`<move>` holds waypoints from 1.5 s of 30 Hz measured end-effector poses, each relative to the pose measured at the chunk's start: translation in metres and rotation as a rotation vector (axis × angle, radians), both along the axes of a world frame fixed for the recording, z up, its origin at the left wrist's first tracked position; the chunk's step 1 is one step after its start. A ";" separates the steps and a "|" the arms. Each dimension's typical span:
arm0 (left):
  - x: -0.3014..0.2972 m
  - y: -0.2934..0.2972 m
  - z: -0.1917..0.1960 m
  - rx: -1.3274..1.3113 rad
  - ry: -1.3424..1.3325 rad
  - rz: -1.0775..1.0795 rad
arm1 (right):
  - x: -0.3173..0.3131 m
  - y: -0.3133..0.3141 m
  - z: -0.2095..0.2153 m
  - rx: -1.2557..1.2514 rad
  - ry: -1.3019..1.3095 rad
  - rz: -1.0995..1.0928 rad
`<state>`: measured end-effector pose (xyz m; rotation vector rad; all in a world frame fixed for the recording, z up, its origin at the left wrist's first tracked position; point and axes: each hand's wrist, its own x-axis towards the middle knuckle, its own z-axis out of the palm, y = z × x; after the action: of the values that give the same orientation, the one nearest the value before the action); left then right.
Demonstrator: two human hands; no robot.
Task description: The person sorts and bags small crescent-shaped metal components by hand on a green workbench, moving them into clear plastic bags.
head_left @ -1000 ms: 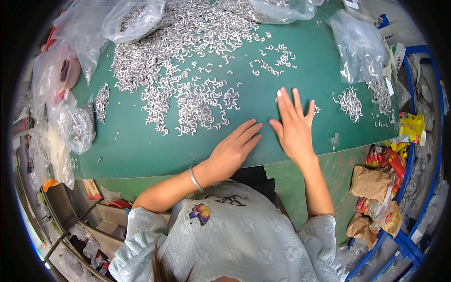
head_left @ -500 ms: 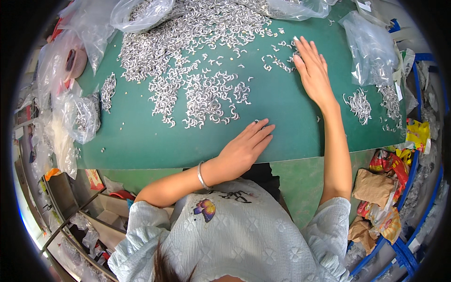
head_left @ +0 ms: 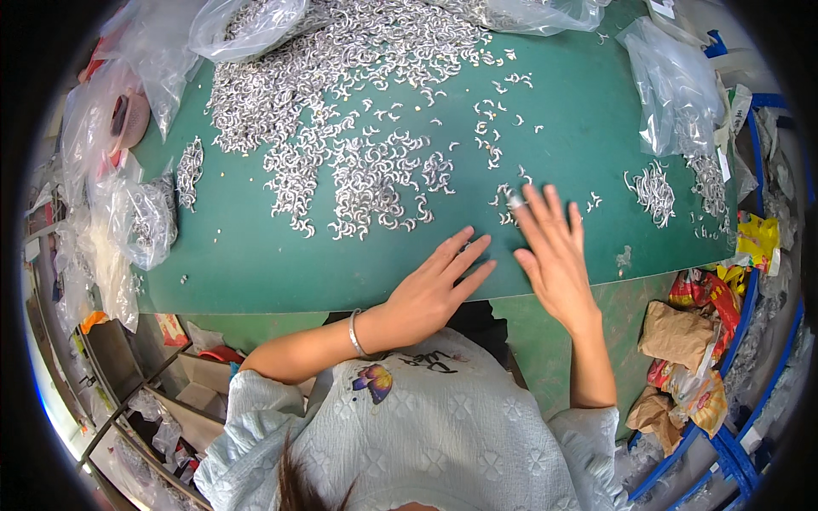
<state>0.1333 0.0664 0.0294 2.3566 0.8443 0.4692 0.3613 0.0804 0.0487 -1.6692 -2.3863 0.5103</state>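
Small silvery crescent-shaped pieces lie spread over the green tabletop, heaped thickly toward the far left. My left hand rests near the table's front edge, fingers stretched and apart, a silver bangle on its wrist. Just right of it, my right hand is spread out over the table, with a pale cover on one fingertip. A few crescent pieces lie at its fingertips, and a thin trail of them runs beyond it. I see nothing held in either hand.
Clear plastic bags stand at the far right, near a small pile of longer silvery pieces. Bagged pieces and a pink basket are at the left. Blue racking and a brown paper package sit beyond the right edge.
My right hand has come back toward me and left, with several crescent pieces now near its fingertips closer to the front edge. My left hand stays nearly in place, its fingers spread wider.
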 end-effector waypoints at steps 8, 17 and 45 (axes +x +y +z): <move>0.001 0.001 -0.001 -0.077 -0.053 0.029 | 0.000 -0.013 -0.008 0.067 -0.059 -0.156; 0.012 0.049 -0.003 0.085 0.025 0.035 | 0.003 -0.021 -0.002 0.002 0.147 -0.094; 0.007 0.029 0.000 0.033 -0.041 0.127 | 0.005 -0.054 -0.003 0.045 0.117 -0.224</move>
<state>0.1399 0.0952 0.0298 2.3244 0.9779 0.5852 0.3661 0.0266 0.0455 -1.8041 -2.0820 0.4969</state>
